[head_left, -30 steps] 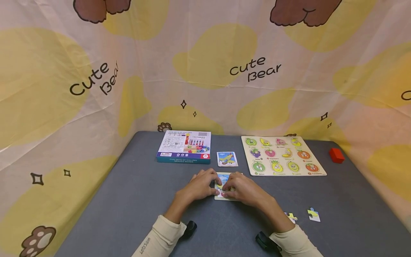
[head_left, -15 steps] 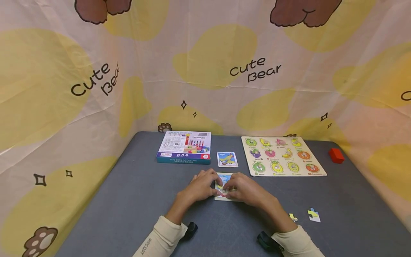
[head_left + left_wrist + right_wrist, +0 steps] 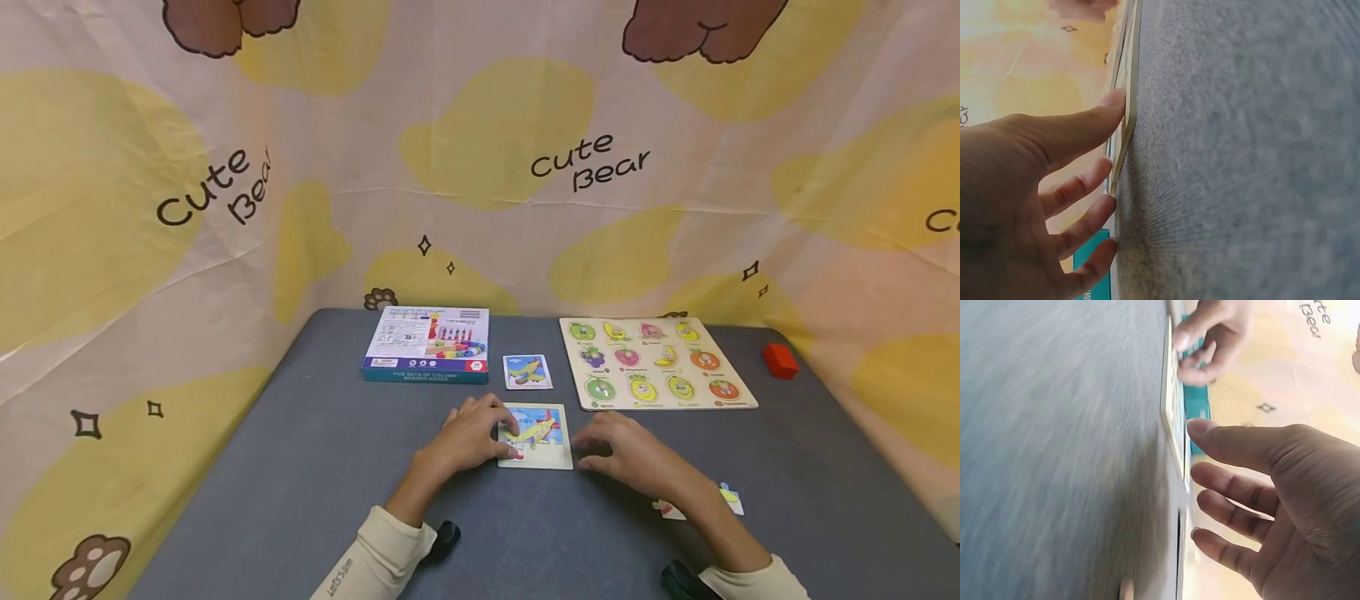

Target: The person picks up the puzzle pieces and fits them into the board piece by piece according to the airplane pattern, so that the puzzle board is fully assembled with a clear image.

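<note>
A small airplane jigsaw puzzle [image 3: 542,429] lies in its cream tray in the middle of the table, mostly filled with pieces. My left hand [image 3: 468,432] rests on its left side, thumb and fingertips touching the picture and the tray edge; in the left wrist view the thumb [image 3: 1094,125] lies along the tray. Just right of the tray, my right hand [image 3: 626,450] hovers with relaxed fingers and nothing between them. Two loose puzzle pieces lie by the right forearm: one red and white [image 3: 667,509], the other yellow and blue [image 3: 731,500], both partly covered by it.
Behind the puzzle lies a small card [image 3: 527,372] with an airplane picture. A boxed bead toy [image 3: 427,343] stands at the back left. The fruit board [image 3: 656,364] lies at the back right, with a red block [image 3: 781,361] beyond it. Printed cloth walls surround the table.
My right hand has lifted off the puzzle and moved right, uncovering the airplane picture. Its forearm now overlaps the loose pieces. The left hand stays on the tray's left side.
</note>
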`<state>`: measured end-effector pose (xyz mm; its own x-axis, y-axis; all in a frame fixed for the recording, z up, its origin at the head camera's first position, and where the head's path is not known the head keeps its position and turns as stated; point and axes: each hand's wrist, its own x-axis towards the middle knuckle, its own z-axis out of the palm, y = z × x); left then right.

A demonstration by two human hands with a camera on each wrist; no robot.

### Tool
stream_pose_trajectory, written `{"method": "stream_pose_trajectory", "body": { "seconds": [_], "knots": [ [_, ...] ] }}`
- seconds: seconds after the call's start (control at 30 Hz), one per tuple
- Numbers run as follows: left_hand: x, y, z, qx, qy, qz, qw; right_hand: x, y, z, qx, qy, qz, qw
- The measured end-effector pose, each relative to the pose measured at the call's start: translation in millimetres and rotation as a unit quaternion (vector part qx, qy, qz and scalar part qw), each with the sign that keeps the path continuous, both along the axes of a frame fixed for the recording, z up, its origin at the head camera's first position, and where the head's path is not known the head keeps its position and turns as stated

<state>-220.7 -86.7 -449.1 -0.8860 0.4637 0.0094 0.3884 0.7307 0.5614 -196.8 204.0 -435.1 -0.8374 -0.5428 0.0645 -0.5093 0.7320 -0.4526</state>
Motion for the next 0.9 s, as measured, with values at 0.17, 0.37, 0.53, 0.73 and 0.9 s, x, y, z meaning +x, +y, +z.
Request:
{"method": "stream_pose_trajectory", "body": {
  "seconds": [0.17, 0.37, 0.53, 0.73, 0.9],
  "knots": [
    [1.5, 1.2, 1.3, -0.001, -0.006, 0.0, 1.0, 14.0, 30.8, 1.1, 0.01, 0.005, -0.02, 1.0],
    [0.8, 1.8, 0.3, 0.0, -0.008, 0.001, 1.0, 28.9, 63.5, 3.1, 0.025, -0.025, -0.038, 0.999],
    [0.2, 1.4, -0.2, 0.004, -0.012, 0.0, 0.9999, 37.7, 87.6, 1.4, 0.032, -0.035, -0.05, 0.998],
    [0.0, 0.5, -0.1, 0.008, -0.01, -0.001, 0.9999, 47.4, 104.6, -4.4, 0.027, -0.022, -0.051, 0.998],
    [-0.5, 0.1, -0.5, 0.012, -0.011, -0.001, 0.9999, 54.7, 109.3, -11.2, 0.011, 0.016, -0.045, 0.999]
  ]
}}
